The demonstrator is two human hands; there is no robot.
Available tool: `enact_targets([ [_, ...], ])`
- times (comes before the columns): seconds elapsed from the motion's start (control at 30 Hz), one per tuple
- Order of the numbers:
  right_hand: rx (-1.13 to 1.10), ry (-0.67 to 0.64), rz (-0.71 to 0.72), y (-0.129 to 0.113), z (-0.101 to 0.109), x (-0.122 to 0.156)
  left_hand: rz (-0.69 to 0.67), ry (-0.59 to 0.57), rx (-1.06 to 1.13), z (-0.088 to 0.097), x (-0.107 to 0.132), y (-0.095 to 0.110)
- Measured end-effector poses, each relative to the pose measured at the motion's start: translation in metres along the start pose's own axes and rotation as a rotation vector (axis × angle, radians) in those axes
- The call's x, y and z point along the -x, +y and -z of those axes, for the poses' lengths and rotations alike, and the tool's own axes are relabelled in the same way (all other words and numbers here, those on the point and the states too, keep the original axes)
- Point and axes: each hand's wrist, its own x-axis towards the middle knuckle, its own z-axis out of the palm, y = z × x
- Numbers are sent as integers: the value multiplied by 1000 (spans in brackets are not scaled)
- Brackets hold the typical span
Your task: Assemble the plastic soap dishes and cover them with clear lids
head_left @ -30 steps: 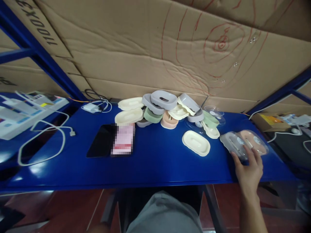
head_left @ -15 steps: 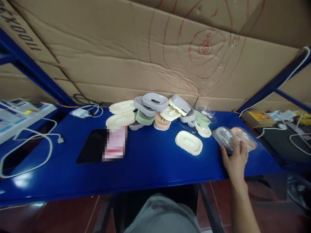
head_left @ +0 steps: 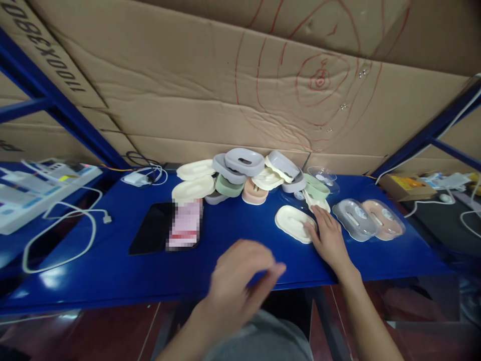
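My left hand (head_left: pixel 240 286) is raised over the front of the table, slightly blurred, its fingers bent and its thumb apart, with nothing in it. A cream oval soap dish (head_left: pixel 292 223) lies flat on the table. At its right end is my right hand (head_left: pixel 330 238), thumb over the rim and fingers stretched out, not closed round it. Beyond those fingertips another cream piece (head_left: pixel 315 201) is partly covered. A grey dish under a clear cover (head_left: pixel 355 219) and a peach one under a clear cover (head_left: pixel 384 220) sit side by side to the right.
Grey, green, peach and cream dishes (head_left: pixel 244 163) are heaped at the back of the blue table (head_left: pixel 233 225). Clear covers (head_left: pixel 322 175) stand behind them. A black phone or tablet (head_left: pixel 150 228) and a blurred-out screen (head_left: pixel 185 225) lie left. Cables (head_left: pixel 95 220) and power strips flank them.
My right hand has left the covered dishes and moved left to the cream soap dish. My left hand has come into view from below. The view has shifted slightly.
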Motion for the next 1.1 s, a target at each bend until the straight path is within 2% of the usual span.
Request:
enact_targets([
  [0.13, -63, 23, -44, -1, -2, 3, -136, -326, -282, -60, -25, -43],
  [0.23, -118, 30, -52, 4, 0, 10, -110, -455, -343, -80, -20, -55],
  [0.3, -145, 27, -72, 6, 1, 13, -69, -487, -338, -77, -11, -56],
  [0.4, -167, 12, -81, 7, 2, 13, -19, -487, -324, -57, 6, -55],
  [0.6, -195, -46, 34, -9, 8, 16, 69, -343, -370, -15, 44, -70],
  [0.7, -216, -83, 128, -26, 14, 28, 103, -256, -421, -7, 54, -80],
  [0.8, -255, -118, 211, -35, 20, 37, 122, -197, -459, -7, 57, -87],
  [0.9, -240, -55, 198, -22, 25, 25, 135, -186, -479, -10, 57, -88],
  [1.0, -80, 32, 82, 8, 22, -9, 151, -197, -469, -11, 57, -87],
  [1.1, 115, 51, -9, 36, 12, -47, 153, -204, -436, -10, 57, -87],
])
